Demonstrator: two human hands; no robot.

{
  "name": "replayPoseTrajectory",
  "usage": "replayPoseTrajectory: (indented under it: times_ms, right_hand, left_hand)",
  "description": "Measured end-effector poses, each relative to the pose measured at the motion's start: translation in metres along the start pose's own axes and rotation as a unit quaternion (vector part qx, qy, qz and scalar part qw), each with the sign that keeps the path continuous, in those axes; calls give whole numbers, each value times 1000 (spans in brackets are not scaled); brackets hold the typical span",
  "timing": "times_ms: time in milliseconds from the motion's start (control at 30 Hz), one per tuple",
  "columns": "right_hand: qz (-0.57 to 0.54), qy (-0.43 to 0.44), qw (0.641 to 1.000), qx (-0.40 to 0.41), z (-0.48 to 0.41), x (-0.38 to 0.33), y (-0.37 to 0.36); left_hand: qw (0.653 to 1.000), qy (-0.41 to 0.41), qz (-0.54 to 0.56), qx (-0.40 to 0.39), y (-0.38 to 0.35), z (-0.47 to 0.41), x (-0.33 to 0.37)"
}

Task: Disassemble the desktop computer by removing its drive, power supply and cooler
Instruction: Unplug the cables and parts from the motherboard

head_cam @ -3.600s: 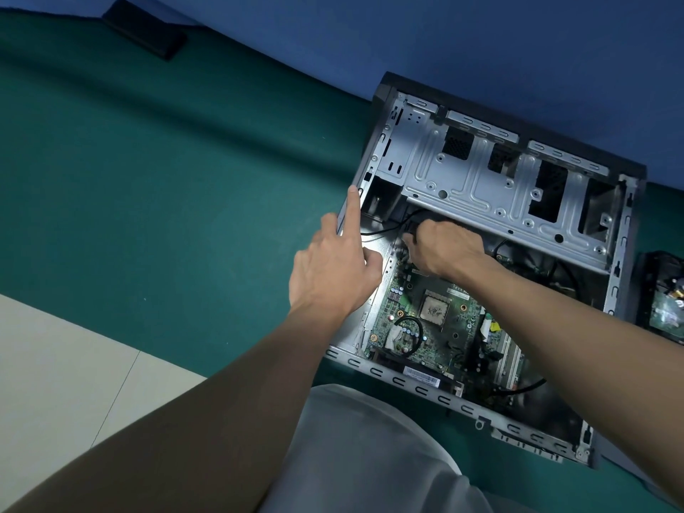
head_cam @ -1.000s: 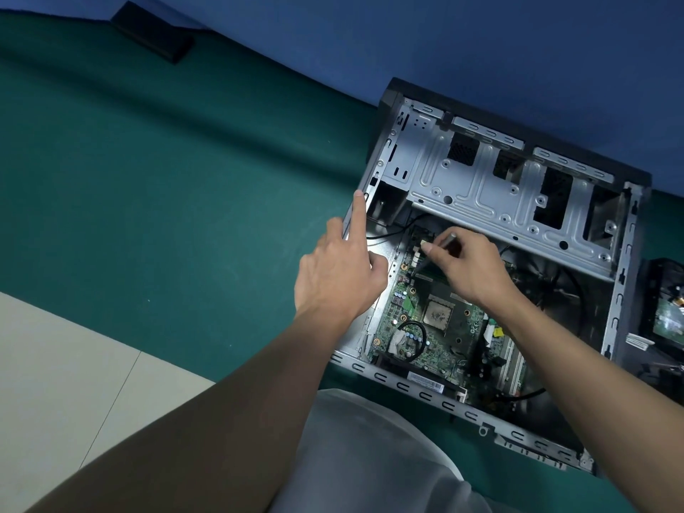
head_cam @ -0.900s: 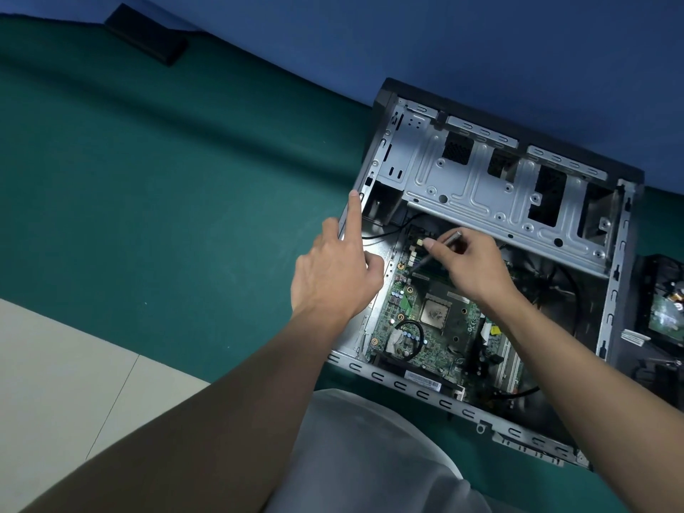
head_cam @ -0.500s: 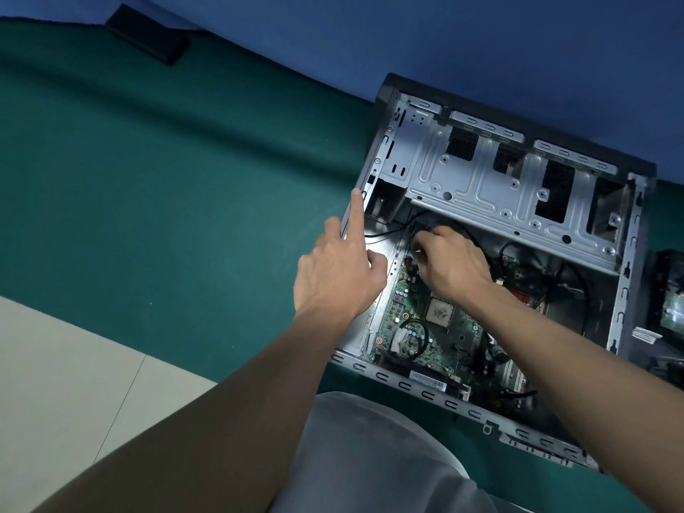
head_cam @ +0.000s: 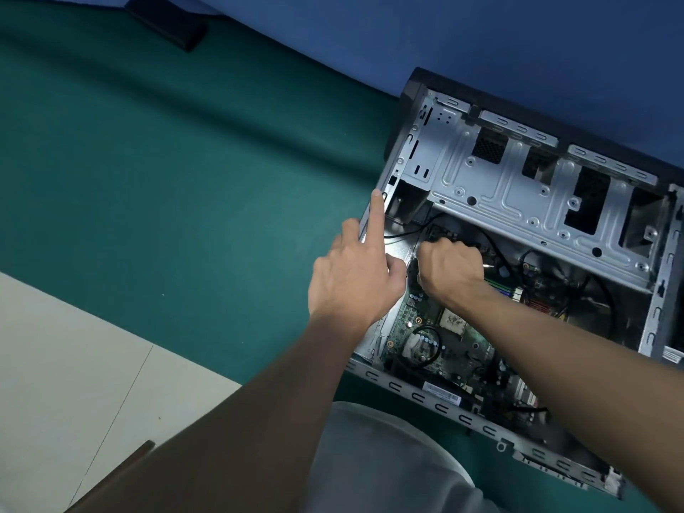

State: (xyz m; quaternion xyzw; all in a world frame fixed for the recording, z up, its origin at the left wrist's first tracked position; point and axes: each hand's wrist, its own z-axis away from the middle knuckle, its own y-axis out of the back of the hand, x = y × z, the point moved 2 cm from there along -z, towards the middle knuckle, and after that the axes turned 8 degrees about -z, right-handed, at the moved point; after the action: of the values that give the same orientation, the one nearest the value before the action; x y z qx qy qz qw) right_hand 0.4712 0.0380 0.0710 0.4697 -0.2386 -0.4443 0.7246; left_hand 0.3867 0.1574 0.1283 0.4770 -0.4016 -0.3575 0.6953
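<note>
where the computer sits: computer case (head_cam: 462, 418) on the green surface (head_cam: 185, 179), open side up, black front toward the blue wall (head_cam: 481, 38); motherboard (head_cam: 425, 327) faces up inside.
long axis: outline looks near square from here, so i cannot tell it.
left hand (head_cam: 355, 279): released, laid on the case's side wall, index finger (head_cam: 375, 216) straight along the rim.
right hand (head_cam: 449, 268): clenched low under the drive cage (head_cam: 518, 201), beside a black cable (head_cam: 403, 234); what it clasps i cannot tell.
handling: case stiff, likely heavy, sheet edges sharp; board fragile; cable limp, best held at its hard end.
</note>
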Motion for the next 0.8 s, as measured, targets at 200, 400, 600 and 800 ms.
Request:
replayPoseTrajectory:
  times_ms: [200, 400, 600, 800]
  right_hand:
    - [-9, -11, 1000, 11, 3, -9, 0]
    - [-87, -42, 993, 68, 25, -11, 19]
    - [-189, -98, 958, 192, 77, 34, 44]
    - [-275, -206, 890, 300, 141, 116, 64]
  left_hand:
    - [1000, -4, -7, 1, -1, -1, 0]
    - [1000, -15, -22, 6, -2, -2, -4]
    - [999, -25, -30, 2, -1, 0, -1]
    - [987, -110, -112, 33, -1, 3, 48]
